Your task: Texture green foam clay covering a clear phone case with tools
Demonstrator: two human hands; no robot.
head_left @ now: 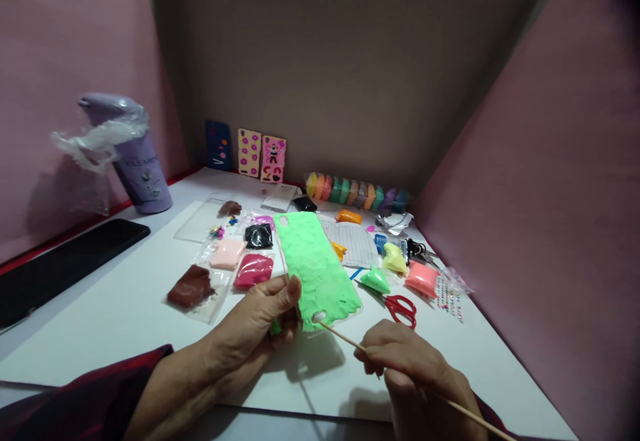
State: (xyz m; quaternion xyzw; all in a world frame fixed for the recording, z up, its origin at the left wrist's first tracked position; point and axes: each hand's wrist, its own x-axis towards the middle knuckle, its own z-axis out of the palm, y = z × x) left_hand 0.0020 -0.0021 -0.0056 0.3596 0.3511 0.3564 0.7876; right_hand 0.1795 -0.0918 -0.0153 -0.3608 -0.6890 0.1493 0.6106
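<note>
In the head view, your left hand (pixel 257 314) grips the green-coated phone case (pixel 323 264) by its near left edge, thumb on the front and fingers tucked behind. The case is tilted, lifted over the white surface (pixel 125 301), in front of you. Your right hand (pixel 420 364) pinches a thin wooden stick (pixel 345 336), its tip at the rim of the near opening (pixel 319 317); you can't tell from here whether it is pressing in.

The green layer looks well along: it spreads over nearly the whole face, and both the near opening and the far opening (pixel 284 222) show through it. The near opening's rim is rough, and the coat has no decoration on it, unlike the pink case (pixel 274 159) and the yellow case (pixel 249 153) propped at the back, which carry small shapes.

The coat is bright, matte and lumpy, with dents and ridges all over and a paler, smeared-looking patch towards the near end. Its border wavers, and a clear rim shows along parts of the edge. Just right of the case lie the green clay packet (pixel 376 280) and the red-handled scissors (pixel 401 309).
</note>
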